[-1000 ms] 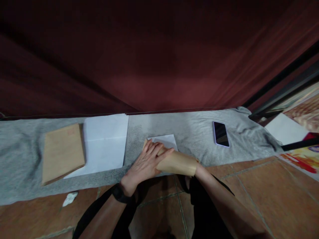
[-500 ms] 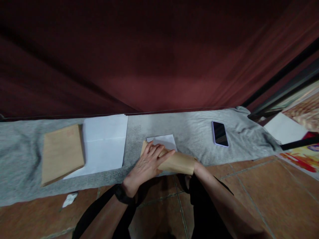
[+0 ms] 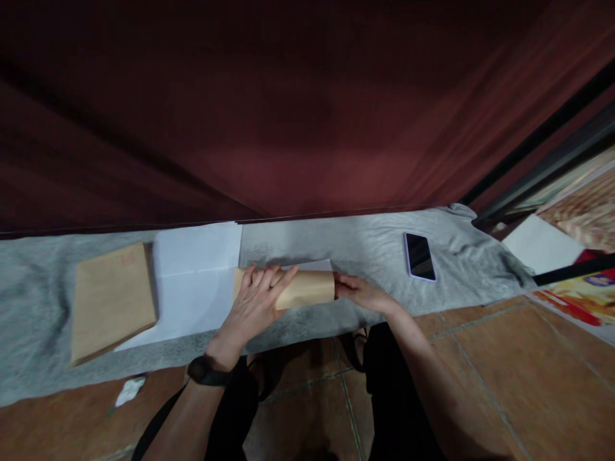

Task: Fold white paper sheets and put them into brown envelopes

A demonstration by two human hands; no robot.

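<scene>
A brown paper envelope [image 3: 307, 288] lies crosswise in front of me, bulging, with its mouth to the right. Across its left part rests my left hand [image 3: 257, 294], the fingers curled over the far edge and the thumb along the top. My right hand [image 3: 358, 291] is at the mouth, fingers stretched out, their tips at or just inside the opening. Behind the envelope a folded white paper [image 3: 317, 264] shows in part. To the left, white sheets [image 3: 196, 275] lie partly under a stack of brown envelopes [image 3: 113, 298] with a faint red mark.
A grey cloth [image 3: 375, 256] covers the narrow ledge. On its right side lies a phone [image 3: 420, 257] in a pale purple case. A dark red curtain [image 3: 307, 160] hangs behind. Tiled floor [image 3: 504, 346] is below, with a crumpled white scrap [image 3: 129, 389].
My left hand and the envelope have moved left, over the edge of the white sheets. My right hand, earlier inside the envelope up to the wrist, has come out to the fingertips.
</scene>
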